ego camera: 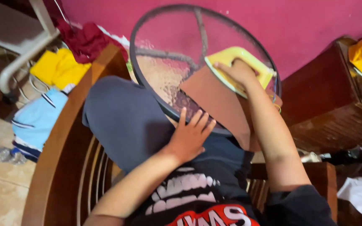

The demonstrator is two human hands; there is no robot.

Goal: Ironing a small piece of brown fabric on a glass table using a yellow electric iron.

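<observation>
From the head camera we look down on our own lap, where a round glass-topped table with a dark metal rim [147,90] is our landmark, pulled in close against our dark grey trousers [122,117] so that both arms reach it while we sit in the wooden slatted chair [63,167]

On the near right part of that table lies a flat piece of reddish-brown cloth [214,98], spread out and hanging past the rim toward our lap. Our right hand [239,71] is closed around the handle of a pale yellow-green clothes iron [248,62], which sits at the far edge of the cloth; the grip from above looks suited to pressing it down and sliding it

Our left hand [191,134] holds nothing: it lies open, fingers spread, at the near rim of the table, fingertips at the edge of the cloth, apparently to keep it flat and steady

Left of the table, on the floor, lie heaped clothes: yellow [59,67], dark red [86,39] and light blue [36,119]
</observation>
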